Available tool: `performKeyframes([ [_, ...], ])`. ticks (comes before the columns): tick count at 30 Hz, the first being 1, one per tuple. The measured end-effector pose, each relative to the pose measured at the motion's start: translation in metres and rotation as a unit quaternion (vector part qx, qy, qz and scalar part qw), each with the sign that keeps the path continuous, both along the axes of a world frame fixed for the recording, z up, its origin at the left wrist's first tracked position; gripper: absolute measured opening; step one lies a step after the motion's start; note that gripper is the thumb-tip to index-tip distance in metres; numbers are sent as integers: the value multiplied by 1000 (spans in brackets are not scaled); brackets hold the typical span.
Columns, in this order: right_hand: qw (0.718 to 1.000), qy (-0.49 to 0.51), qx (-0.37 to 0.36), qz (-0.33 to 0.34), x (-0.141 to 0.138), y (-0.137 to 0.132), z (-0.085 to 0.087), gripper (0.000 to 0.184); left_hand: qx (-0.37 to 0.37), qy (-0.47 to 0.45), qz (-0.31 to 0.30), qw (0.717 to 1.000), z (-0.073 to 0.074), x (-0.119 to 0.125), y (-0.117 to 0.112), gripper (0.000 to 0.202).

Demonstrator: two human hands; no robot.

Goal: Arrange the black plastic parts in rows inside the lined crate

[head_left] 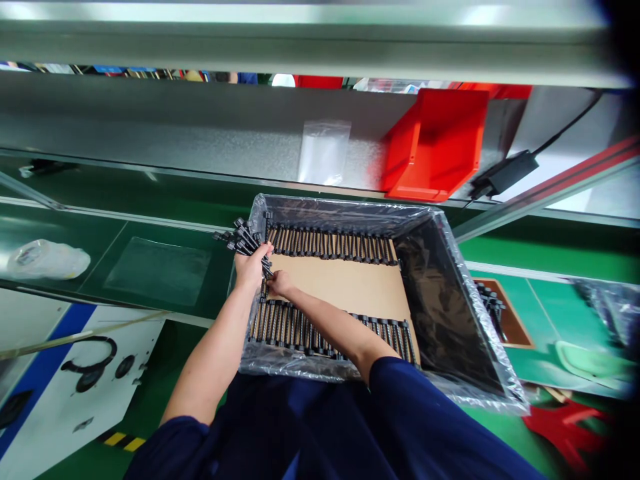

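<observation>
My left hand [250, 267] is closed around a bunch of black rods with thick ends [243, 237], which fan out to the upper left over the bin's left rim. Just right of it and lower, my right hand [281, 284] reaches down to the left edge of a brown cardboard sheet [345, 283], fingers drawn together; whatever they hold is hidden. The sheet lies in a bin lined with clear plastic [453, 313]. On it, a far row of similar rods [330, 244] and a near row [290, 327] lie side by side. My right forearm covers part of the near row.
A red open bin [435, 147] and a clear plastic bag [325, 152] sit on the metal shelf behind. To the right, a brown tray [510, 317] holds more rods. A black power adapter [507, 173] lies near a slanted frame bar. Leftward is a wrapped plastic bundle [49, 259].
</observation>
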State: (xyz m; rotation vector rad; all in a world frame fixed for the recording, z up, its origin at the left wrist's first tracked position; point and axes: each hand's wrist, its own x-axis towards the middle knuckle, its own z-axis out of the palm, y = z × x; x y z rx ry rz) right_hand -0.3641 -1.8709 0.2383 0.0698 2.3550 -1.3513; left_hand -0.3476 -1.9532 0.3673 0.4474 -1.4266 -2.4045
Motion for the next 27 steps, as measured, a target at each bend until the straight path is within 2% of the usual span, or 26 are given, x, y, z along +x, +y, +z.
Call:
performKeyframes([
  [3, 998, 19, -53, -27, -1, 14, 16, 23, -9, 6, -5, 1000, -4, 0, 1, 26],
  [5, 989, 55, -124, -59, -5, 26, 35, 24, -28, 7, -12, 1000, -7, 0, 1, 25],
  [8, 944, 122, -288, -108, -11, 41, 71, 33, -63, -1, -30, 998, -7, 1, 1, 24],
  [10, 914, 146, -359, -118, -12, 45, 94, 43, -81, -9, -49, 995, -6, 3, 2, 24],
  [12, 906, 158, -379, -105, -9, 44, 111, 47, -98, -8, -76, 992, -5, 6, 3, 23],
  [15, 905, 168, -385, -70, -4, 38, 124, 39, -107, 7, -106, 988, -3, 10, 5, 23],
  [17, 896, 172, -402, -74, -4, 37, 127, 35, -103, 11, -106, 989, -2, 10, 6, 23],
  [19, 881, 182, -423, -111, -10, 43, 125, 33, -86, -5, -92, 992, -1, 9, 4, 22],
  [21, 874, 201, -415, -150, -21, 54, 118, 32, -48, -21, -63, 997, 1, 6, 1, 24],
  [22, 881, 213, -391, -158, -26, 61, 112, 31, -27, -23, -47, 998, 2, 5, -1, 25],
  [24, 916, 246, -291, -126, -32, 74, 92, 28, 5, -17, -23, 1000, 4, 2, -3, 27],
  [26, 947, 287, -142, -30, -32, 82, 65, 21, 15, -18, -12, 1000, 6, 0, -5, 28],
  [27, 951, 302, -63, 32, -30, 84, 50, 18, 13, -22, -13, 1000, 6, 0, -5, 27],
])
